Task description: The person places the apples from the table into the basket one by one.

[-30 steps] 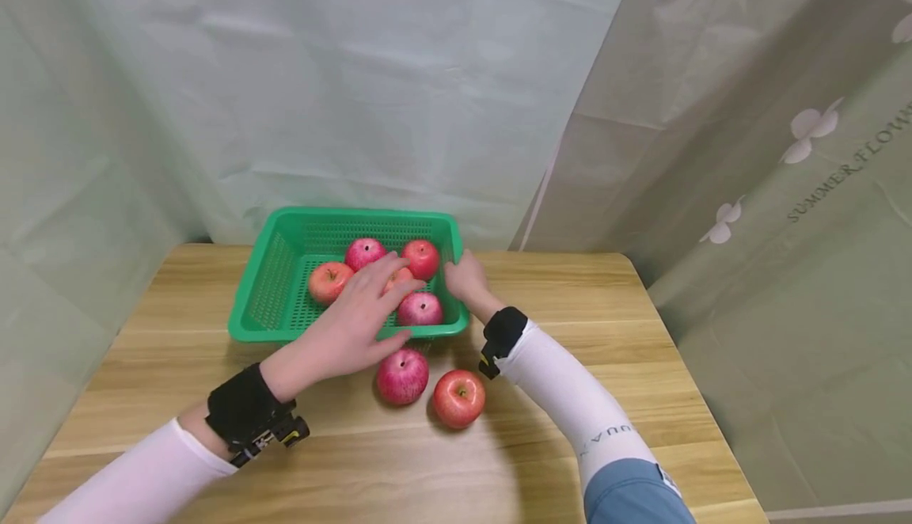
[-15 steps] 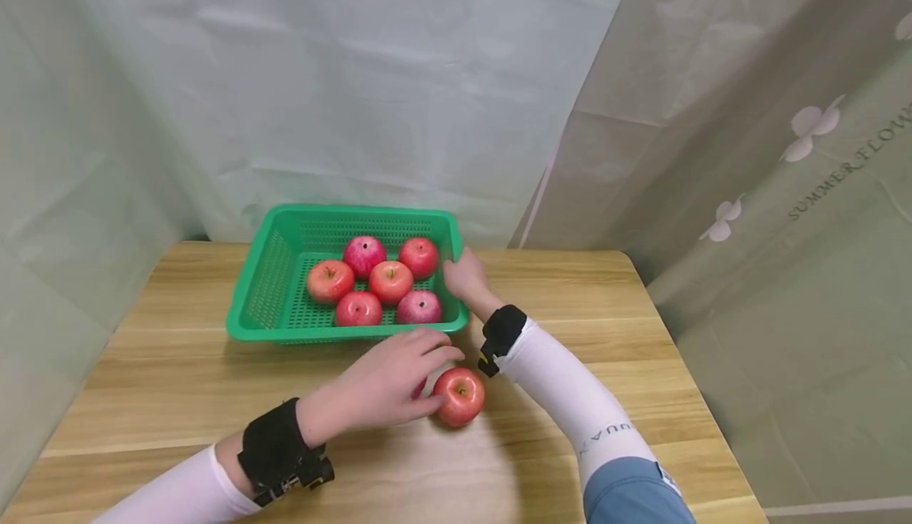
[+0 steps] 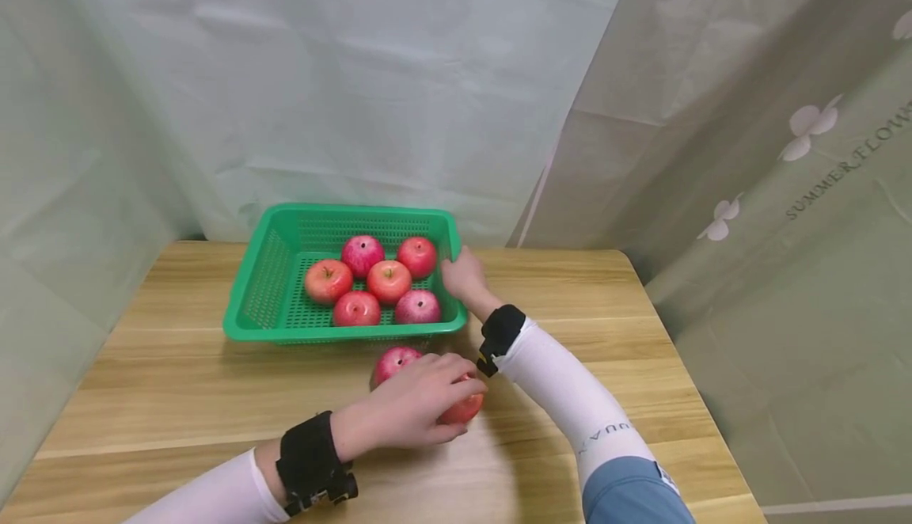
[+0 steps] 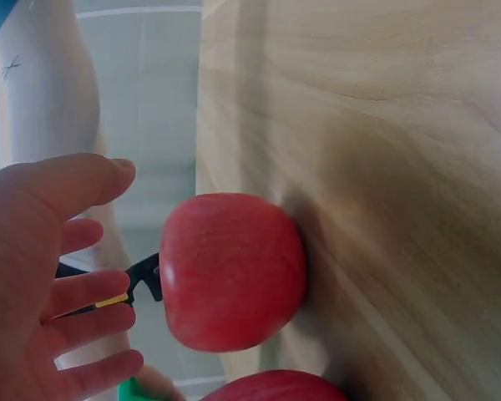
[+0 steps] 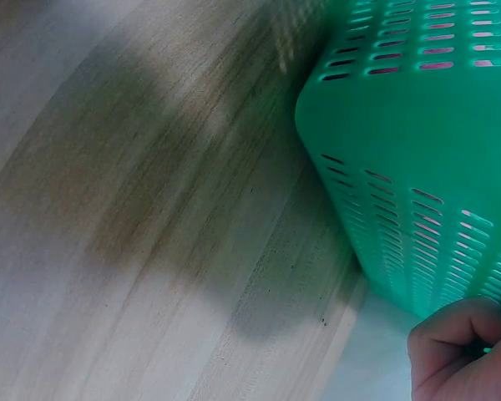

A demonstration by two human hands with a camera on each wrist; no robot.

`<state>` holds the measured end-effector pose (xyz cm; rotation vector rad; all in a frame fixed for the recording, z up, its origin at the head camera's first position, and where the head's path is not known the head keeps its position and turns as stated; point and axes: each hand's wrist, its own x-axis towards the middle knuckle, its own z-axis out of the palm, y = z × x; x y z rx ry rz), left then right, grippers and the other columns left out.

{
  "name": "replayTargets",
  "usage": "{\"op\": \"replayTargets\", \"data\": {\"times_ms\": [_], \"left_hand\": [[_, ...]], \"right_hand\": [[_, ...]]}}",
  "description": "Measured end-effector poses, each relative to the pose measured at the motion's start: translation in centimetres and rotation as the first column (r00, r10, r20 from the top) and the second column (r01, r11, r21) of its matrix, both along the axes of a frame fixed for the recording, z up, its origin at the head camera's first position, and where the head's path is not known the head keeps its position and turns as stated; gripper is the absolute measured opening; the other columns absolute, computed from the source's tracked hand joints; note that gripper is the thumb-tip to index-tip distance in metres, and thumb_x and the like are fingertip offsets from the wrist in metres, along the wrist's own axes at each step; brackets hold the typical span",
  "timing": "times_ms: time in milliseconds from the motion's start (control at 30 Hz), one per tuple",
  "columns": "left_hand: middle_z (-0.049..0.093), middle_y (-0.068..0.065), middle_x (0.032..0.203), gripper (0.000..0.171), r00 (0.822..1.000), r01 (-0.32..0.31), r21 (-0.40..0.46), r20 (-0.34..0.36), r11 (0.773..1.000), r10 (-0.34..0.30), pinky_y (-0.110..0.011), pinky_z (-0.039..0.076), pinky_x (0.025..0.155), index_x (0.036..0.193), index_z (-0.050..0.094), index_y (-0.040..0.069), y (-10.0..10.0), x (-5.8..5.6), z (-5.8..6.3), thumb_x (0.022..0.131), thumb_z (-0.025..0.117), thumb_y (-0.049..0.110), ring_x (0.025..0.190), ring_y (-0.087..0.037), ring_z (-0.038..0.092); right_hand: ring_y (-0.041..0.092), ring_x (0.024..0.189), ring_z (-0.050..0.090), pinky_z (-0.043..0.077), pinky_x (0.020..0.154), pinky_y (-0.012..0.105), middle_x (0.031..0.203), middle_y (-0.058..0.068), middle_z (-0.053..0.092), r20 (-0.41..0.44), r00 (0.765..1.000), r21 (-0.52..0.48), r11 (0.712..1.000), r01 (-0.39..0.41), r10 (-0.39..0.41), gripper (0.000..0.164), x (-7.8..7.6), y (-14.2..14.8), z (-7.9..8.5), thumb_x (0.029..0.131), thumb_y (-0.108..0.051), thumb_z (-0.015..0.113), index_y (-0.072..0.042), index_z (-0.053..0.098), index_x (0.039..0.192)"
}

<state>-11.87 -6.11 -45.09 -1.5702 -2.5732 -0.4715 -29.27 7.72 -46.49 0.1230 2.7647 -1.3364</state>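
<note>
A red apple (image 3: 466, 408) rests on the table with my left hand (image 3: 413, 402) right over it, partly hiding it in the head view. The left wrist view shows this hand's fingers (image 4: 88, 330) spread loosely, with a gap between them and the apple (image 4: 232, 271). Just behind the hand sits a darker pink-red apple (image 3: 396, 361), its lower part covered. My right hand (image 3: 466, 280) grips the right rim of a green plastic basket (image 3: 285, 334); in the right wrist view its curled fingers (image 5: 459, 334) hold that rim. Several apples (image 3: 389, 282) lie inside, mostly towards the right.
The slotted basket stands at the back of the wooden table (image 3: 178, 397), close to a pale hanging curtain (image 3: 370, 96). Another curtain (image 3: 784, 286) with printed flowers and lettering hangs along the right side. Both wrists carry black camera straps (image 3: 313, 461).
My left hand has drawn back from above the basket, passed over the darker apple and moved right to the red apple. One more apple now shows in the basket. The right hand keeps its grip.
</note>
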Motion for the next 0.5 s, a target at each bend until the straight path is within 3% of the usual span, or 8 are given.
{"op": "replayTargets", "data": {"times_ms": [300,500], "left_hand": [[0.062,-0.001,0.135,0.058,0.998,-0.008,-0.094,0.06,0.996,0.013,-0.042,0.054,0.101,0.14,0.067,0.022,0.6,0.0,-0.5,0.089,0.087,0.042,0.122,-0.019,0.058],[0.062,-0.001,0.136,0.059,0.996,-0.007,-0.11,0.091,0.994,0.017,-0.044,0.053,0.103,0.141,0.066,0.023,0.7,-0.1,-1.1,0.088,0.088,0.04,0.124,-0.019,0.058]], "right_hand": [[0.036,0.112,0.066,0.057,0.093,0.049,0.117,0.022,0.067,-0.009,1.0,-0.005,1.0,0.0,0.0,0.035,0.0,0.0,0.1,0.106,-0.019,0.051,0.007,0.058,0.128],[0.035,0.111,0.065,0.057,0.093,0.049,0.118,0.022,0.066,-0.003,1.0,-0.01,1.0,-0.008,0.008,0.035,0.0,0.0,0.1,0.107,-0.019,0.051,0.008,0.058,0.129]]}}
